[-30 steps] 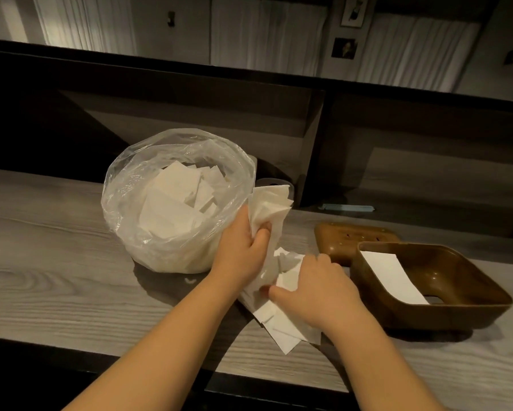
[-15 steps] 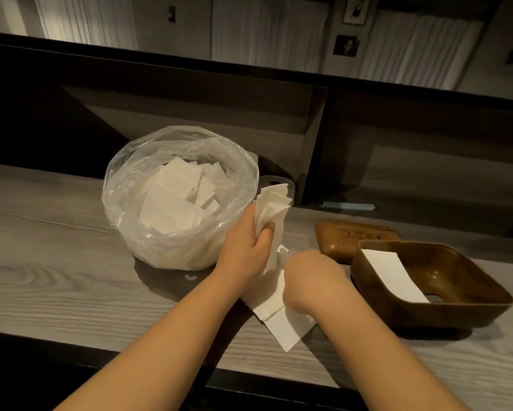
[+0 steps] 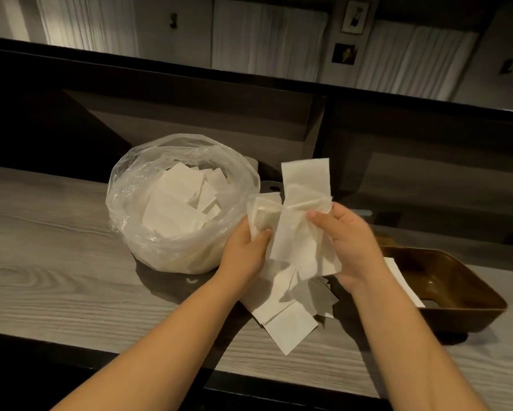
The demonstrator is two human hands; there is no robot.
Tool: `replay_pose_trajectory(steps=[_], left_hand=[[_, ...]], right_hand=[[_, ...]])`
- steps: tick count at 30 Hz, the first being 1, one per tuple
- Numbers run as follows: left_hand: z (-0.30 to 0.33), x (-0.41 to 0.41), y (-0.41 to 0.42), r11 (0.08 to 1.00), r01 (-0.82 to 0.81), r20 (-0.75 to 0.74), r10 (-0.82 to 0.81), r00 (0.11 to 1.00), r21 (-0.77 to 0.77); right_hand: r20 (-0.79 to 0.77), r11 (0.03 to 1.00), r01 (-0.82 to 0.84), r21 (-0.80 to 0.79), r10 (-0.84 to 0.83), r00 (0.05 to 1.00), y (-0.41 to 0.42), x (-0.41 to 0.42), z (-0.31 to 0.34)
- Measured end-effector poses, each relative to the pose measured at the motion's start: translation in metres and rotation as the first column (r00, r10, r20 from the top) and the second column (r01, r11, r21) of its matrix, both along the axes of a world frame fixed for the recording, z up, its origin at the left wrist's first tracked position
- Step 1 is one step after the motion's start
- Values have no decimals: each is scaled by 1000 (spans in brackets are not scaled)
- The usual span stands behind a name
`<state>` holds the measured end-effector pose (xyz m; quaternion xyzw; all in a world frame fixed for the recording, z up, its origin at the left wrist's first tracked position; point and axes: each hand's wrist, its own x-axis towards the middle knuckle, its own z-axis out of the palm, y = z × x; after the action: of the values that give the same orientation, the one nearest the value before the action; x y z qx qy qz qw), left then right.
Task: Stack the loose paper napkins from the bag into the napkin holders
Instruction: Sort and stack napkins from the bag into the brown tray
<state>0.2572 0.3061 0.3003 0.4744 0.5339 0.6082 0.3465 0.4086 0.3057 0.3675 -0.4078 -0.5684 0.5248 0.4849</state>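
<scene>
A clear plastic bag (image 3: 148, 185) full of loose white napkins stands on the grey wooden counter. Right beside it, my left hand (image 3: 244, 252) grips a small bunch of napkins (image 3: 262, 210). My right hand (image 3: 350, 244) holds one long white napkin (image 3: 304, 203) upright, just in front of that bunch. Under both hands, several more napkins (image 3: 287, 321) lie spread on the counter. At the right, a brown napkin holder (image 3: 468, 289) has a white napkin (image 3: 404, 287) in it, partly hidden by my right arm.
A dark raised ledge and partition (image 3: 317, 126) run behind the counter (image 3: 56, 262). The counter's dark front edge (image 3: 160, 366) lies close to my forearms. Curtained windows and small picture frames (image 3: 345, 53) fill the far wall.
My right hand has risen from the pile on the counter with a long napkin and brought it up against the bunch in my left hand. The left hand has barely moved.
</scene>
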Motion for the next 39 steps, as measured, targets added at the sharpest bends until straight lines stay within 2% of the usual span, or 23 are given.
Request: replay_pose_trajectory(steps=[2, 3, 8, 12, 15, 19, 22, 26, 28, 35, 37, 39], left_hand=[[4, 3, -3, 984, 139, 269, -106, 957, -108], [5, 5, -3, 976, 183, 346, -131, 929, -122], [10, 5, -6, 948, 265, 588, -113, 801, -179], [12, 5, -7, 932, 306, 573, -146, 807, -193], [12, 5, -7, 920, 344, 577, -180, 797, -189], [14, 3, -12, 877, 452, 518, -315, 796, -161], [15, 3, -13, 880, 448, 493, -322, 808, -160], [15, 0, -11, 912, 379, 525, -248, 814, -156], [14, -1, -10, 919, 362, 542, -226, 810, -158], [14, 0, -9, 909, 385, 597, -221, 771, -159], [13, 0, -9, 908, 381, 591, -214, 778, -173], [11, 1, -9, 903, 386, 568, -220, 793, -190]], right_hand=[[10, 999, 29, -41, -29, 1000, 3, -5, -17], [33, 998, 45, -49, -44, 998, 4, -6, -23], [154, 999, 34, -21, -30, 988, 7, -4, -34], [170, 994, 84, 66, -95, 981, 8, 0, -34], [140, 989, 127, 73, -137, 981, 8, 2, -34], [104, 989, 147, 7, -147, 984, 8, 0, -37], [74, 988, 148, -35, -145, 987, 8, 4, -35], [337, 992, 106, 66, -122, 934, 7, 7, -35], [371, 981, 137, 139, -180, 911, 8, 7, -34], [203, 952, 228, 206, -270, 941, 5, 9, -30], [95, 943, 283, 173, -303, 948, 5, 9, -29], [-33, 964, 257, 74, -255, 966, 3, 6, -29]])
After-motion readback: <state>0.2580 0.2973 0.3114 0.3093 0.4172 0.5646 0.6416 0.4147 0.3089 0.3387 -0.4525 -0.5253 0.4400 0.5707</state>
